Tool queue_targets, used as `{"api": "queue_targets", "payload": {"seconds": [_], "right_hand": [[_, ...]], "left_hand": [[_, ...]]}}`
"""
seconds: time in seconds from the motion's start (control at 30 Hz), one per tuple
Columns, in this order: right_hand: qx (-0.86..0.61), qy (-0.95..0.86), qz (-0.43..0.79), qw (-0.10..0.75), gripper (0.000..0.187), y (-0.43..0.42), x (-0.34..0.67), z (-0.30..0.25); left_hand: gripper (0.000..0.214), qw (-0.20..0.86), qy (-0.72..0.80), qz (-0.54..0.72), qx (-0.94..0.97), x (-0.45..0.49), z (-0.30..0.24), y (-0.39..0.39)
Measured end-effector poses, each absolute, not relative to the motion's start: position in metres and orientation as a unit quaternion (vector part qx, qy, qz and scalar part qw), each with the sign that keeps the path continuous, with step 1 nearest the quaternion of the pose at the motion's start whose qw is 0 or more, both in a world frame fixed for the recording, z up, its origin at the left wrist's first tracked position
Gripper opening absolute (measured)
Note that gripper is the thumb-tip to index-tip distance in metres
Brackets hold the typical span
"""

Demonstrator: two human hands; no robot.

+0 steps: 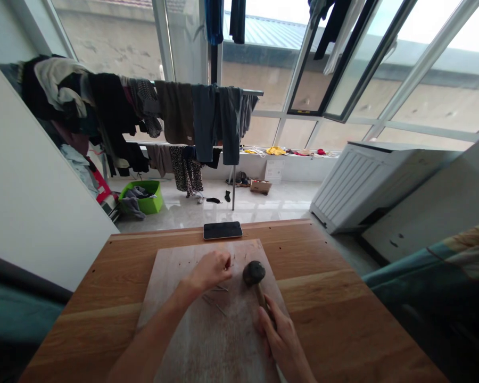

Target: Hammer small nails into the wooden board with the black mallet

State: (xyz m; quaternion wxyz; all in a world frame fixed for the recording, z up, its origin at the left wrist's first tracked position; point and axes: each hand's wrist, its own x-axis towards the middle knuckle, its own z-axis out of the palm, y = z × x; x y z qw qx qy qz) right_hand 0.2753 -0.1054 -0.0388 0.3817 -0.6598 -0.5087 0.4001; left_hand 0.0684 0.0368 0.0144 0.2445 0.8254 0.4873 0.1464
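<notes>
My right hand (281, 332) is wrapped round the wooden handle of a mallet with a rounded black head (254, 272). That head is at the right side of a pale, worn wooden board (207, 351). Over the board's upper middle, my left hand (213, 270) is closed with its fingertips pinched together. What it pinches, if anything, is too small to make out. Several thin metal nails (214, 305) lie loose on the board just below my left hand. Small dark marks or nail tips dot the board's far part.
The board lies on a brown wooden table (327, 314). A phone (222, 230) is by the table's far edge. Beyond are a laundry rack with hanging clothes (175, 111), a green basket (151, 197), a small cardboard box (260, 186) and a white ribbed cabinet (351, 181).
</notes>
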Motion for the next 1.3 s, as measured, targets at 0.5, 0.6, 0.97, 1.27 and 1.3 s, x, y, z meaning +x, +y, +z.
{"api": "queue_targets", "payload": {"seconds": [0.5,0.6,0.97,1.27,1.3], "right_hand": [[-0.628,-0.499,0.475,0.362,0.068,-0.105,0.275,-0.038],[-0.619,-0.496,0.484,0.369,0.066,-0.101,0.273,-0.031],[-0.576,-0.554,0.461,0.386,0.049,-0.056,0.233,0.002],[-0.583,-0.565,0.454,0.367,0.057,-0.066,0.237,-0.008],[-0.586,-0.556,0.46,0.368,0.059,-0.072,0.241,-0.009]], "left_hand": [[0.011,0.339,0.485,0.386,0.708,0.051,-0.036,0.052],[0.009,0.328,0.469,0.384,0.724,0.05,-0.035,0.051],[0.023,0.339,0.454,0.409,0.715,0.051,-0.045,0.053],[0.036,0.288,0.453,0.358,0.764,0.038,-0.026,0.04],[0.03,0.27,0.451,0.329,0.785,0.034,-0.02,0.034]]}}
